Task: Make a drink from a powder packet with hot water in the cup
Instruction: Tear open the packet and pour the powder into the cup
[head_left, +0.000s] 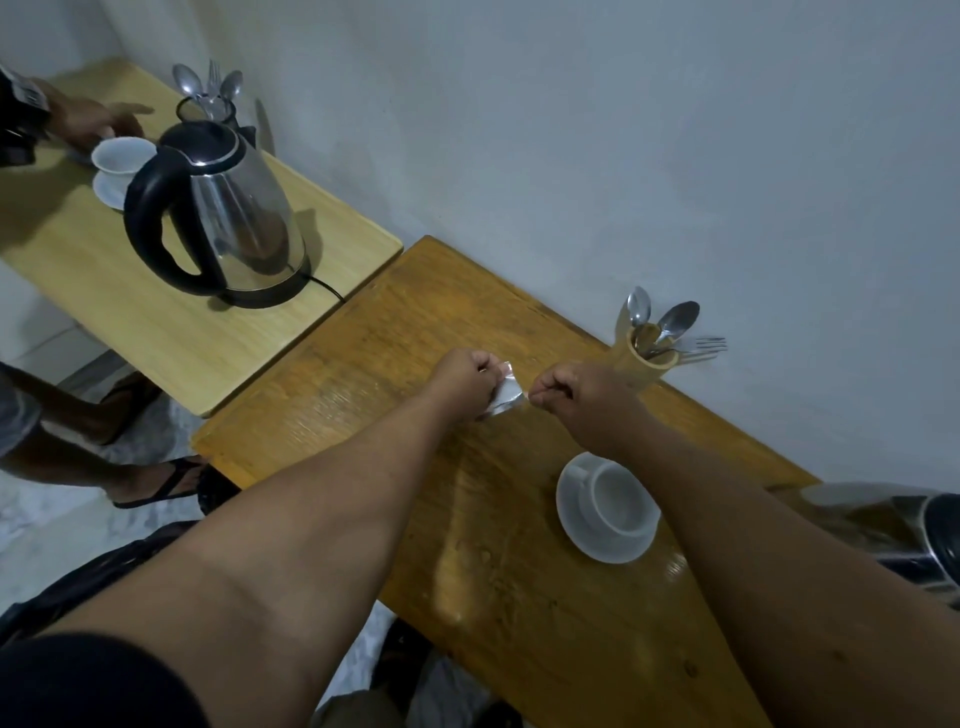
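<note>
A small silvery powder packet (505, 394) is held above the brown table (363, 364), between my two hands. My left hand (465, 379) grips its left side and my right hand (574, 397) pinches its right edge with fingers closed. An empty white cup (615, 499) stands on a white saucer (576, 525) on the table, just below my right forearm. At the right edge of the view, part of a steel kettle (893, 525) shows behind my right arm.
A bamboo holder (641, 364) with spoons and a fork stands by the wall. On the lighter table (156, 322) to the left are a second kettle (218, 208), another cup and saucer (122, 161), a cutlery holder (208, 104) and another person's hand (98, 122).
</note>
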